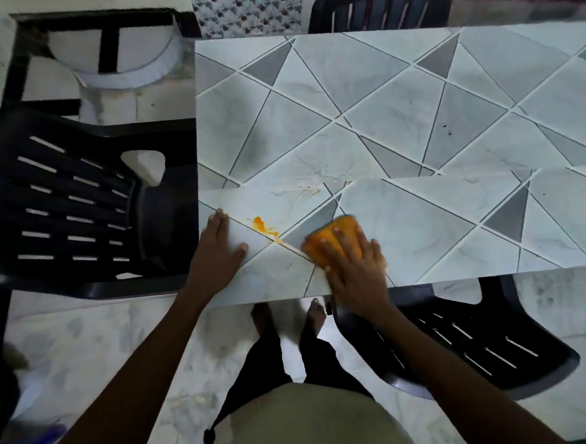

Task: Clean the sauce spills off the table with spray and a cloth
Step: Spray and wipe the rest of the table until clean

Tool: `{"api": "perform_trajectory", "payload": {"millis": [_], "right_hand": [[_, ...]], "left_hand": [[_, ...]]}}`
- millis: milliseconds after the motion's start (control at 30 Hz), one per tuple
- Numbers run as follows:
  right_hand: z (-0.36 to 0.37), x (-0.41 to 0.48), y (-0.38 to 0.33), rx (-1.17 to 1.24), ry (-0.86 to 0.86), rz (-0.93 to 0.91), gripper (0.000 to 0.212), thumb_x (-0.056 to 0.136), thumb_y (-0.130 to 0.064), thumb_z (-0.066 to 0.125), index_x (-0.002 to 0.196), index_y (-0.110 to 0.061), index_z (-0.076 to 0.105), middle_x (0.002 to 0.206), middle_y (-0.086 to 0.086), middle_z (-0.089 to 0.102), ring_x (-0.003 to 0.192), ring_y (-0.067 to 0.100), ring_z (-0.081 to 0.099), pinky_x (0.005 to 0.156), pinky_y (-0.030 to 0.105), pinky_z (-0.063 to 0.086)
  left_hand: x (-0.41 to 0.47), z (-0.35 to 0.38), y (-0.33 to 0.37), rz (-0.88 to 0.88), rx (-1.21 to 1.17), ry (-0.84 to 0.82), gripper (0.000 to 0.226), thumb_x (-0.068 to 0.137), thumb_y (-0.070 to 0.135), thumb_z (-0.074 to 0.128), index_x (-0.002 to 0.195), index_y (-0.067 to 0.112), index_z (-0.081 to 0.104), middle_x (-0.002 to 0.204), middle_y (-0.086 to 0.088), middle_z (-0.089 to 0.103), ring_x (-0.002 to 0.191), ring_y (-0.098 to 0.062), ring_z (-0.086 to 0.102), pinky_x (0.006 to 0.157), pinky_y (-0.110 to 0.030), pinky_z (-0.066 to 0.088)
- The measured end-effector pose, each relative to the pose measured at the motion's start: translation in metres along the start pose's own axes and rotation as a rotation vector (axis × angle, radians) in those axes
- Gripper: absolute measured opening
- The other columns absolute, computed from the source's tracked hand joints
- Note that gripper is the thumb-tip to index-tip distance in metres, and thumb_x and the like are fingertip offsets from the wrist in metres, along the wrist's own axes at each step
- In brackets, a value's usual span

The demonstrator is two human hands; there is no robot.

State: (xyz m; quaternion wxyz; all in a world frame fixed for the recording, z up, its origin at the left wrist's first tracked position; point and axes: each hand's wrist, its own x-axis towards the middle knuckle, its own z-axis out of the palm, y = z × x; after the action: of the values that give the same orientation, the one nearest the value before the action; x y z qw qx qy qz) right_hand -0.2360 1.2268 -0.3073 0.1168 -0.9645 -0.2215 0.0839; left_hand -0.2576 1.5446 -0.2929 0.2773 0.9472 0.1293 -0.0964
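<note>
The right hand (354, 262) presses flat on the orange cloth (330, 240) near the table's (421, 214) front edge. The sauce (262, 225) lies between it and the left hand (219, 241), spread flat, empty.

head view, steep downward, table (415, 118) near

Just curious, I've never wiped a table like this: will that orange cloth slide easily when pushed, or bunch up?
The orange cloth looks soft, bunched under the right hand, so probably floppy. The table looks smooth, so it should slide easily.
</note>
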Motion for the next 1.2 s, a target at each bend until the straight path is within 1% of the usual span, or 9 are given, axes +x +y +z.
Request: {"api": "perform_trajectory", "payload": {"millis": [133,233,333,433,567,667,833,1067,1200], "right_hand": [[-0.019,0.048,0.031,0.036,0.033,0.348,0.062,0.1,-0.052,0.033,0.158,-0.034,0.024,0.167,0.006,0.018,0.151,0.045,0.009,0.118,0.064,0.017],[-0.019,0.109,0.005,0.062,0.056,0.381,0.062,0.102,-0.048,0.034,0.16,-0.031,0.018,0.168,0.007,0.015,0.152,0.045,0.005,0.12,0.062,0.014],[-0.008,0.141,-0.046,0.048,0.068,0.236,0.06,0.102,-0.042,0.039,0.159,-0.027,0.027,0.166,0.009,0.024,0.152,0.043,0.013,0.119,0.06,0.019],[0.009,0.122,-0.078,0.047,0.036,-0.077,0.054,0.103,-0.037,0.039,0.156,-0.025,0.035,0.164,0.006,0.03,0.152,0.042,0.018,0.117,0.059,0.027],[0.01,0.071,-0.048,0.066,-0.004,-0.236,0.05,0.105,-0.037,0.04,0.155,-0.032,0.036,0.164,-0.002,0.03,0.152,0.038,0.02,0.117,0.055,0.029],[-0.004,0.056,-0.003,0.064,0.074,-0.014,0.05,0.104,-0.037,0.041,0.153,-0.029,0.04,0.161,0.006,0.035,0.148,0.042,0.026,0.112,0.058,0.035],[-0.022,0.143,0.003,0.061,0.119,0.334,0.06,0.102,-0.045,0.029,0.158,-0.024,0.029,0.164,0.014,0.024,0.149,0.049,0.015,0.119,0.06,0.021],[0.015,0.168,-0.111,0.076,0.056,-0.188,0.055,0.104,-0.038,0.034,0.156,-0.022,0.036,0.163,0.01,0.031,0.15,0.046,0.019,0.116,0.061,0.027],[0.014,0.122,-0.081,0.088,0.016,-0.367,0.05,0.107,-0.039,0.036,0.156,-0.031,0.032,0.165,-0.001,0.026,0.153,0.036,0.016,0.12,0.05,0.019]], "left_hand": [[0.0,-0.001,-0.007,0.042,-0.015,0.014,0.072,0.097,0.028,0.058,0.154,0.002,0.022,0.165,-0.009,0.012,0.153,-0.022,0.006,0.124,-0.039,0.011],[-0.001,0.0,-0.008,0.074,-0.023,0.027,0.068,0.099,0.029,0.05,0.154,0.001,0.022,0.164,-0.011,0.013,0.152,-0.023,0.008,0.122,-0.034,0.008],[-0.001,-0.002,-0.014,0.113,-0.022,0.041,0.066,0.096,0.029,0.04,0.153,0.0,0.024,0.163,-0.013,0.017,0.152,-0.026,0.012,0.122,-0.038,0.015],[-0.001,-0.004,-0.02,0.127,-0.037,0.052,0.063,0.096,0.025,0.037,0.153,0.0,0.025,0.163,-0.013,0.02,0.151,-0.026,0.016,0.122,-0.043,0.023],[-0.002,-0.004,-0.022,0.153,-0.026,0.045,0.064,0.096,0.024,0.038,0.154,0.001,0.023,0.163,-0.011,0.019,0.152,-0.025,0.015,0.122,-0.042,0.023],[-0.001,-0.003,-0.022,0.151,-0.035,0.043,0.065,0.095,0.024,0.041,0.154,0.001,0.023,0.163,-0.011,0.019,0.152,-0.025,0.015,0.122,-0.04,0.022],[-0.001,-0.001,-0.021,0.149,-0.029,0.054,0.065,0.097,0.02,0.047,0.154,0.002,0.022,0.164,-0.01,0.017,0.152,-0.024,0.012,0.123,-0.038,0.018],[0.002,-0.007,-0.033,0.132,-0.134,0.077,0.055,0.099,0.012,0.049,0.151,0.003,0.033,0.16,-0.009,0.029,0.149,-0.02,0.025,0.12,-0.03,0.022],[0.002,-0.011,-0.039,0.15,-0.174,0.085,0.052,0.097,0.013,0.045,0.148,0.003,0.04,0.157,-0.008,0.036,0.146,-0.018,0.03,0.121,-0.035,0.026]]}}
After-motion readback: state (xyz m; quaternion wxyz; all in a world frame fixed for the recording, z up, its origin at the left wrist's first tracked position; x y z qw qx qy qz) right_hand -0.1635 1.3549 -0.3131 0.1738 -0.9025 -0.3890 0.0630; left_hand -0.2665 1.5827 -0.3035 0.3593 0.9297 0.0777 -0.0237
